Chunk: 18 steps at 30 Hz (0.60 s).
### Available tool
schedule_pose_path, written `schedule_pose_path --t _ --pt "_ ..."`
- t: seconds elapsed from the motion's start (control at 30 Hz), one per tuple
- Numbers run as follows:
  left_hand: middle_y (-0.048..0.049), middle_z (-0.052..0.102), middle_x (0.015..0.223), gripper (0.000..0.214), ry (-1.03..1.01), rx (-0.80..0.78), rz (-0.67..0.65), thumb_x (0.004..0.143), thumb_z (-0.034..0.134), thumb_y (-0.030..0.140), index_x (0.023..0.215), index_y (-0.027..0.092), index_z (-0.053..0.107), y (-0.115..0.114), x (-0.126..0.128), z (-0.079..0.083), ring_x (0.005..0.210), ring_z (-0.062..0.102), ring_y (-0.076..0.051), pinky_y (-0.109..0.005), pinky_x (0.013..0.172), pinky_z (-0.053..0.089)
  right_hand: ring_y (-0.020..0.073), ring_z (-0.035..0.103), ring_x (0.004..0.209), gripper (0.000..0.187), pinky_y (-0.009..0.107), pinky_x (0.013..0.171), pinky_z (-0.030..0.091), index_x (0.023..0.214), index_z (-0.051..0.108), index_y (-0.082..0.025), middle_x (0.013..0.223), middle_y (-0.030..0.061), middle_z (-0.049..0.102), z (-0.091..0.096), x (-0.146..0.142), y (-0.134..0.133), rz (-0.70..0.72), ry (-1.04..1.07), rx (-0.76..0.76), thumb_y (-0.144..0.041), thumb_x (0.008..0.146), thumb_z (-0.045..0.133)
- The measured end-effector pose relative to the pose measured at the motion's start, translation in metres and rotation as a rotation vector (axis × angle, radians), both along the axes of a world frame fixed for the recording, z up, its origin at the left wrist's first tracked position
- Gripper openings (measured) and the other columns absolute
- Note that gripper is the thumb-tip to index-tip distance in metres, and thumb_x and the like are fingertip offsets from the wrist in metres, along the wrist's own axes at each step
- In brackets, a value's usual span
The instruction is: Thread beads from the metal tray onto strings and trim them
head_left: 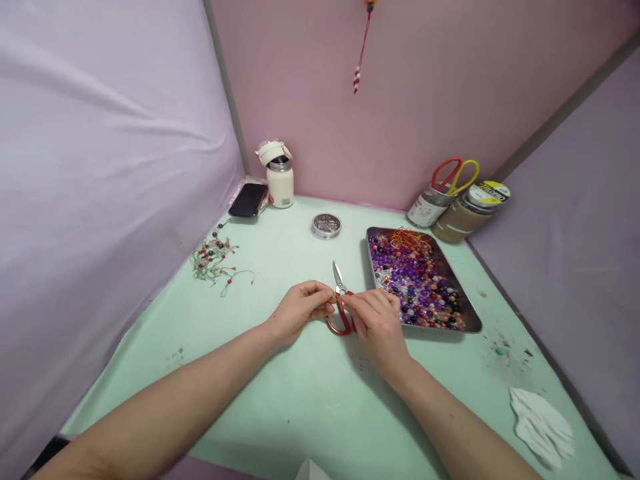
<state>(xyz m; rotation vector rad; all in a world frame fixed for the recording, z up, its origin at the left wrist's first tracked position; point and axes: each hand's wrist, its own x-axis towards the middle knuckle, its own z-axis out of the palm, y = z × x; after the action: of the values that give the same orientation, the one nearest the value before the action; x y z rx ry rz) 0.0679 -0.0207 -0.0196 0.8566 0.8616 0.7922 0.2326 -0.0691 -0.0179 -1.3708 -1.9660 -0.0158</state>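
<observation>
My left hand point(300, 310) and my right hand point(376, 321) meet at the middle of the pale green table point(280, 387), fingertips pinched together close to each other. What they pinch is too small to make out. Red-handled scissors point(341, 303) lie on the table just between and under the two hands, blades pointing away from me. A metal tray point(475, 323) full of purple, clear and dark beads, with orange cord at its far end, sits right beside my right hand.
A small round tin point(327, 225) lies behind the scissors. A white bottle point(279, 177) and a phone point(249, 199) stand at the back left, strung beads point(215, 259) at the left edge. Two jars with scissors point(453, 200) stand back right. Crumpled tissue point(543, 427) lies front right.
</observation>
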Motion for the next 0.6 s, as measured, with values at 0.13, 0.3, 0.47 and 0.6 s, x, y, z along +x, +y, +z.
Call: schedule_pose_path --t 0.13,0.3,0.47,0.6 --pt "-0.0036 0.061 0.076 0.024 -0.004 0.01 0.012 0.07 0.07 0.033 0.079 0.013 0.061 0.0007 0.0 0.0008 0.069 0.057 -0.011 -0.029 0.074 0.049 0.014 0.054 0.077 0.013 0.033 0.076 0.027 0.085 0.061 -0.021 0.077 0.0001 0.066 0.0043 0.0002 0.0005 -0.017 0.005 -0.011 -0.02 0.09 0.049" --pt "-0.0051 0.064 0.083 0.023 -0.003 0.075 0.058 0.072 0.068 0.033 0.079 0.014 0.059 0.0013 0.0001 0.0052 0.079 0.06 -0.014 -0.032 0.082 0.048 0.0146 0.052 0.076 0.015 0.033 0.076 0.026 0.082 0.059 -0.02 0.076 0.0006 0.064 0.0073 0.0003 0.0008 -0.02 -0.054 -0.031 -0.019 0.091 0.047" --pt "-0.0051 0.066 0.087 0.023 -0.012 0.15 0.028 0.077 0.063 0.036 0.082 0.016 0.055 -0.0003 0.0017 0.0046 0.085 0.06 -0.015 -0.033 0.083 0.046 0.0157 0.051 0.078 0.016 0.033 0.074 0.026 0.083 0.061 -0.021 0.08 0.0024 0.062 0.007 -0.0005 0.0003 -0.027 -0.053 -0.032 -0.021 0.091 0.047" --pt "-0.0023 0.063 0.08 0.023 0.086 0.205 -0.011 0.078 0.061 0.038 0.083 0.016 0.056 -0.0018 0.0029 0.002 0.075 0.058 -0.011 -0.026 0.072 0.044 0.0156 0.051 0.077 0.017 0.032 0.073 0.028 0.083 0.062 -0.022 0.079 0.0024 0.059 0.0043 -0.0007 0.0002 -0.029 -0.043 -0.035 -0.022 0.091 0.047"
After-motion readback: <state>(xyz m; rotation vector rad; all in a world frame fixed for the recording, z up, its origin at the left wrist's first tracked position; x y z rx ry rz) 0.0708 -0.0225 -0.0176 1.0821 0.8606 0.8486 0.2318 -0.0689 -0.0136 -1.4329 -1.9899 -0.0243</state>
